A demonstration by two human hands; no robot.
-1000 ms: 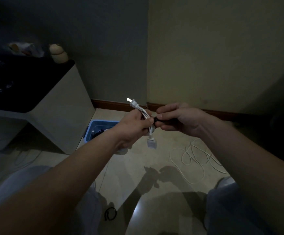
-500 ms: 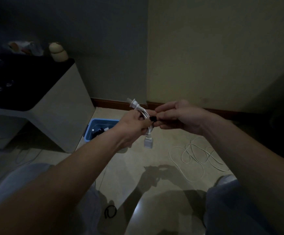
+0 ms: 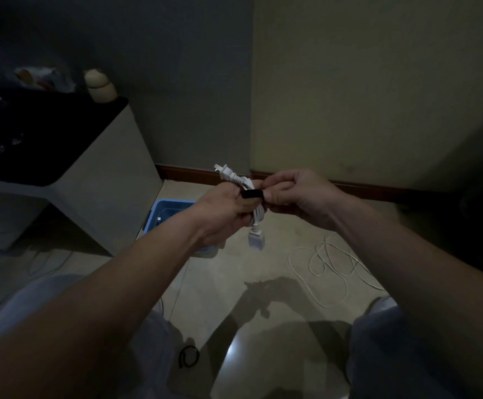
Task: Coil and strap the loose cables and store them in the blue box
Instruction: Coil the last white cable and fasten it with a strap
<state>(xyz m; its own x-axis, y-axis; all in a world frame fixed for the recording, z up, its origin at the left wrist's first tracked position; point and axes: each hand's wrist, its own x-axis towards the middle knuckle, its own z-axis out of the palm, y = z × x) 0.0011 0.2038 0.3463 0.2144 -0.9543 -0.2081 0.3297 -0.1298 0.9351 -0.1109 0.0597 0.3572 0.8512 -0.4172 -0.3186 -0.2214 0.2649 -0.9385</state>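
My left hand (image 3: 223, 210) grips a coiled white power cable (image 3: 256, 217) in front of me, its plug sticking up to the left and its socket end hanging down. A black strap (image 3: 252, 194) runs around the coil. My right hand (image 3: 295, 194) pinches the strap's end against the coil. The blue box (image 3: 166, 210) stands on the floor behind my left wrist, partly hidden, with dark items inside. A loose thin white cable (image 3: 332, 263) lies tangled on the floor to the right.
A white cabinet (image 3: 99, 180) with a dark top stands at the left, next to the blue box. A small black strap loop (image 3: 188, 357) lies on the floor between my knees. Thin cables trail on the floor at far left. Walls meet in a corner behind.
The black strap now shows wrapped over the coil between my hands. My right hand's fingers have curled in tighter around its end. The coil has stayed at about the same height.
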